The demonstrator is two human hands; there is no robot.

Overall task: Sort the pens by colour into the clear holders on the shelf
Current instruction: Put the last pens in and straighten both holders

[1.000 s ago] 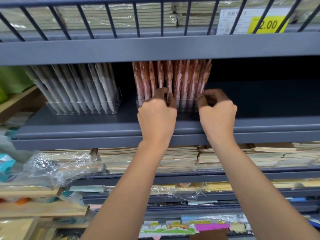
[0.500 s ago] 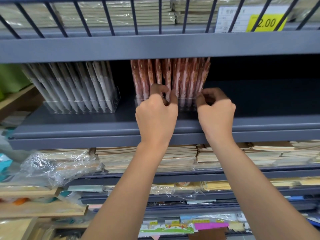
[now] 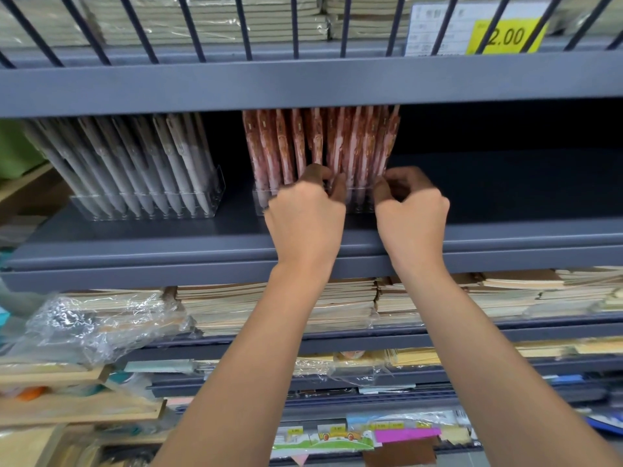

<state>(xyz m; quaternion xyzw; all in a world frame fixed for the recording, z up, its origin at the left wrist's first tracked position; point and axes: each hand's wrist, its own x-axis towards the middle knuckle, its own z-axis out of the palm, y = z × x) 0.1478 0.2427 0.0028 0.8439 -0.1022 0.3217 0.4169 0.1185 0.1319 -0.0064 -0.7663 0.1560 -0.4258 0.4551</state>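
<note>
On the grey shelf (image 3: 202, 244) a clear holder (image 3: 261, 202) carries a row of pink-brown patterned pens (image 3: 350, 143) standing on their tips. My left hand (image 3: 305, 214) reaches into the row and its thumb and fingers pinch a pen near the middle. My right hand (image 3: 409, 210) has its fingers curled at the right end of the same row, against the outermost pens. To the left, a second clear holder (image 3: 215, 183) is filled with grey-white pens (image 3: 141, 163) leaning left.
The upper shelf edge (image 3: 303, 85) hangs low over the pen tops, with a wire rail and a yellow price tag (image 3: 505, 37) above. Right of the pink pens the shelf is dark and bare. Stacks of notebooks (image 3: 276, 305) fill the shelves below.
Both hands stay at the pink pens with only small finger shifts. The view has drifted slightly.
</note>
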